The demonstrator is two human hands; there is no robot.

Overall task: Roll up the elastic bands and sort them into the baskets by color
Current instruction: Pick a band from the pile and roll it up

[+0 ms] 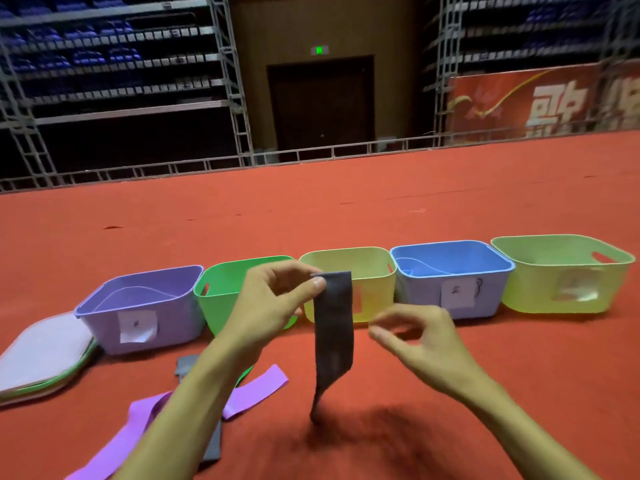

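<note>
My left hand (pixel 273 306) pinches the top corner of a dark grey elastic band (pixel 333 337), which hangs straight down with its lower end touching the red floor. My right hand (pixel 420 336) hovers just right of the band, fingers loosely curled, holding nothing. Behind stands a row of baskets: purple (pixel 104 320), green (pixel 214 306), yellow (pixel 377 306), blue (pixel 422 292) and pale green (pixel 519 289). Purple bands (pixel 256 388) lie on the floor under my left forearm, along with another grey band (pixel 212 448) and a green one (pixel 246 372), mostly hidden.
A stack of flat lids (pixel 41 351) lies left of the purple basket. The purple and blue baskets each hold something of their own colour. Red carpet (pixel 519 393) stretches around; a metal railing (pixel 311 154) edges the far side.
</note>
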